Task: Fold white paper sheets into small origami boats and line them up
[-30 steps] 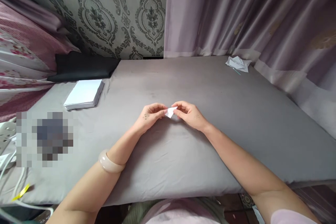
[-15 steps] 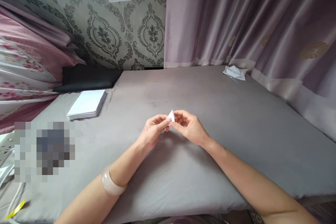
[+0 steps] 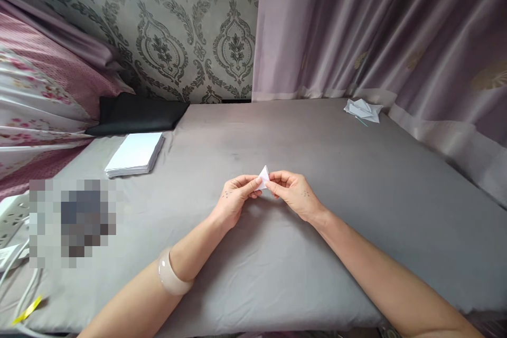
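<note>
Across a grey cloth-covered table [image 3: 277,134], a stack of white paper [image 3: 135,153] lies on the left; mid-table, the left hand [image 3: 233,195] and right hand [image 3: 298,194] pinch a small folded paper triangle [image 3: 265,175] between thumbs and fingers.

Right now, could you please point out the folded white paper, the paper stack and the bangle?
Folded white paper [image 3: 264,176]: head view, middle of its front face.
Paper stack [image 3: 135,152]: head view, middle of its top sheet.
Bangle [image 3: 168,276]: head view, outer side of its band.
</note>
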Motion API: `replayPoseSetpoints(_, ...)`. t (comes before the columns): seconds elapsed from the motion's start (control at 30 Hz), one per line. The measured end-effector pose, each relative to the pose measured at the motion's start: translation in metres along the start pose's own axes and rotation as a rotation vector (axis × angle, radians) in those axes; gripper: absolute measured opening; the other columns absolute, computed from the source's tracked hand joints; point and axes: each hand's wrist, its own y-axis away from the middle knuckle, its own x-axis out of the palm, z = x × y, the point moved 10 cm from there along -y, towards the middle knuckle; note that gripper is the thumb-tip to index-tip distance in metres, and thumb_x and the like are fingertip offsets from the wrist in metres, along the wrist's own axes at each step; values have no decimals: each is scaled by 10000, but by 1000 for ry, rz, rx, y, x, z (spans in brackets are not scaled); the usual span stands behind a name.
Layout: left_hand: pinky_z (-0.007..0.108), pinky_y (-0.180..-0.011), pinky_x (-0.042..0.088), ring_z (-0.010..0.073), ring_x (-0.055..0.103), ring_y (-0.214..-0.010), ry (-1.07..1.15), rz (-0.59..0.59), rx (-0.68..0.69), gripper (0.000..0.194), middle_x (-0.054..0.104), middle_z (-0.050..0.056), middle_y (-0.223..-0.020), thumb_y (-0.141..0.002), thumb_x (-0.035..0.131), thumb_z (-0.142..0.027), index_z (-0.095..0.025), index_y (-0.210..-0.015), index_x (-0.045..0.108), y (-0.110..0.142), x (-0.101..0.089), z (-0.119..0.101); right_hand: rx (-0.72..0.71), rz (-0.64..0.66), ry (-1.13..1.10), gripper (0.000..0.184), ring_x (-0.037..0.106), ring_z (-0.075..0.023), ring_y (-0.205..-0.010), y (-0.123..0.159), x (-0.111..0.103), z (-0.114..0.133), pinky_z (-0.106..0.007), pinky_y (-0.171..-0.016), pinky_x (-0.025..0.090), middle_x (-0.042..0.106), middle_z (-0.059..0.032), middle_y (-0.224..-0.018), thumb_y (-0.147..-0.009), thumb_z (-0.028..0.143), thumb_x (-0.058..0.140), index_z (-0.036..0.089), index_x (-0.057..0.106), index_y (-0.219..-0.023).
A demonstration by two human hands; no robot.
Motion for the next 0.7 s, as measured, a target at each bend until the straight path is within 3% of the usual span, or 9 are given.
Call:
replayPoseSetpoints(0.23, 240, -662, 406, 129, 556, -731, -174, -107, 101, 284, 679, 12, -811, -697, 753, -357, -202, -931, 709, 3, -10, -12, 38, 38, -39, 337, 511, -106, -655, -2, 0, -4, -251, -599, 439, 628, -13, -784, -721, 413, 704, 175, 690, -960)
replayPoseSetpoints(0.5, 257, -737, 429, 162, 590, -868, -136, 5, 72, 286, 696, 56, -977, -744, 720, -378, -190, -960, 714, 4, 0, -11, 12, 168, -145, 375, 501, -90, -635, -1, 12, -4, -252, -607, 438, 606, -7, -816, -775, 408, 689, 189, 663, -1077)
replayPoseSetpoints(0.7, 309, -867, 439, 198, 607, -982, -79, 125, 50, 329, 691, 81, -1074, -739, 738, -334, -178, -1026, 698, 8, 12, -15, -29, 164, -88, 377, 578, -144, -802, -2, 9, -2, -257, -625, 465, 664, -42, -949, -758, 426, 709, 202, 659, -1058)
